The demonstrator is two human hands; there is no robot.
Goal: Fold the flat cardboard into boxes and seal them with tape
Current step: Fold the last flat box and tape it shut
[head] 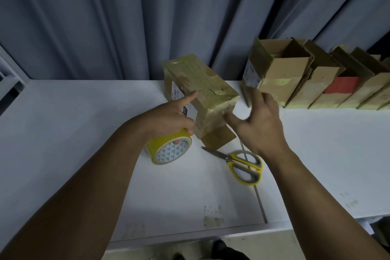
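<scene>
Taped-up box (pixel 202 88) is sitting toward the back edge of the white table (pixel 63 133), near the curtain (pixel 105 17). Left hand (pixel 168 118) is gripping the yellow tape roll (pixel 168 151), index finger poking the box's top edge. Right hand (pixel 259 120) is hovering open, fingers spread, filling the gap between the box's near corner and the row of open boxes (pixel 295 78). Scissors (pixel 240 163) are lying just in front

I can read no words or numbers here. The white label (pixel 176 91) on the taped box (pixel 202 82) has dark print too blurred to read, as does the sticker (pixel 251 75) on the open box (pixel 282 74). The tape roll (pixel 168 151) core shows only teal triangles.
</scene>
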